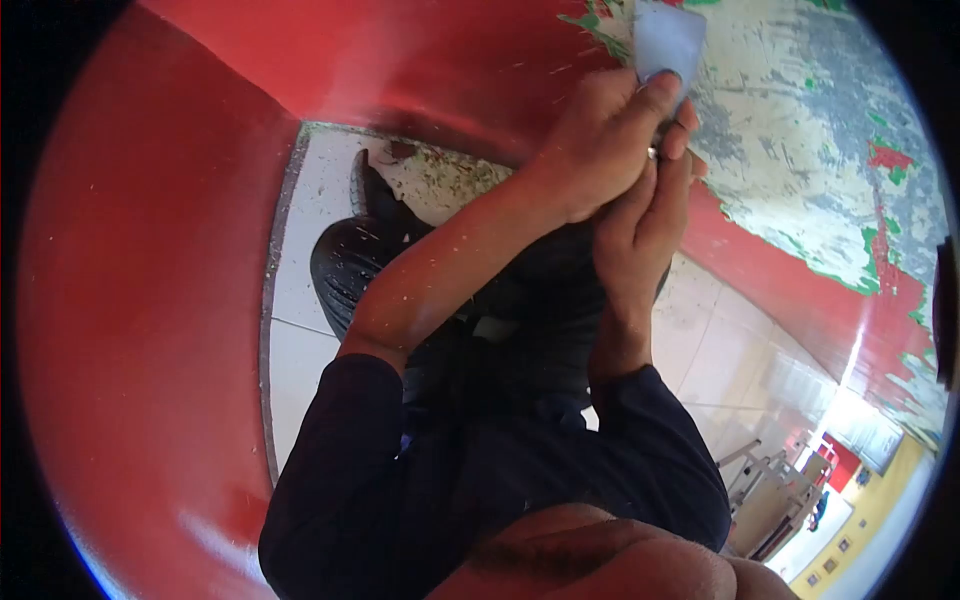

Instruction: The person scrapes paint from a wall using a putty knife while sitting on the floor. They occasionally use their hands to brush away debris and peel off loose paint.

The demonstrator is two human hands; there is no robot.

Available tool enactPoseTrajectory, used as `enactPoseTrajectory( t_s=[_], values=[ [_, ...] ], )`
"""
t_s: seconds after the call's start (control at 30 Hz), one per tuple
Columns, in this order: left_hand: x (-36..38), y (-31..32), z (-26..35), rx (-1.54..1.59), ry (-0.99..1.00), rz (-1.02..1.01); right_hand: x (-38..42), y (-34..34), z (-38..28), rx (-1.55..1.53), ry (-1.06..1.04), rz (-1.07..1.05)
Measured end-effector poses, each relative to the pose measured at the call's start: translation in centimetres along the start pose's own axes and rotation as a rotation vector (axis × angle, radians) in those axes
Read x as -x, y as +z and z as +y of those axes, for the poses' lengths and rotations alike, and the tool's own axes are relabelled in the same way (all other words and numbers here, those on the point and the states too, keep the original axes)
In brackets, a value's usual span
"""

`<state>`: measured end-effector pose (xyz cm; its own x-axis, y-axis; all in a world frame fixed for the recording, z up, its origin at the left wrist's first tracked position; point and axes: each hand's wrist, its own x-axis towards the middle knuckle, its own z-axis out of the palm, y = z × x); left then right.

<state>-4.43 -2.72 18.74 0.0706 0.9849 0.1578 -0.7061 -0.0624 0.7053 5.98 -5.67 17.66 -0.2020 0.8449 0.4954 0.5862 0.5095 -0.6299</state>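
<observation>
At the top of the view, a scraper with a wide pale blade (pixel 668 42) lies against the wall (pixel 780 150), where red paint gives way to bare whitish and grey patches with green edges. My left hand (pixel 605 140) is closed round the scraper's handle, its thumb near the base of the blade. Just below and to the right, my right hand (pixel 645 215) is closed round the lower part of the same handle. Most of the handle is hidden by the fingers.
A red wall (pixel 130 240) rises at the left and meets the scraped wall at a corner. Paint chips (pixel 450 180) litter the tiled floor (pixel 300 360) around my shoe. Stacked furniture (pixel 775 495) stands far off at the lower right.
</observation>
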Motion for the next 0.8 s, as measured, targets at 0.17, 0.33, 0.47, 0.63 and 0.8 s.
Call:
enactPoseTrajectory(
  t_s=[0.17, 0.33, 0.47, 0.63, 0.8],
  values=[
    [0.4, -0.2, -2.1, -0.034, -0.035, -0.011, 0.5, -0.5, 0.9, -0.055, 0.039, -0.032],
    [0.4, 1.1, 0.1, -0.011, 0.002, 0.038, 0.6, -0.7, 0.3, -0.064, 0.011, 0.027],
    [-0.1, 0.3, -1.5, -0.249, 0.085, 0.042, -1.1, 0.4, 0.7, -0.113, -0.068, 0.046],
    [-0.6, 2.6, 2.1, -0.141, 0.12, -0.005, -2.0, -0.2, -0.5, -0.019, -0.127, 0.138],
    [-0.1, 1.8, 0.9, -0.075, 0.045, 0.003, -0.5, -0.5, -0.8, -0.188, 0.175, -0.008]
  ],
)
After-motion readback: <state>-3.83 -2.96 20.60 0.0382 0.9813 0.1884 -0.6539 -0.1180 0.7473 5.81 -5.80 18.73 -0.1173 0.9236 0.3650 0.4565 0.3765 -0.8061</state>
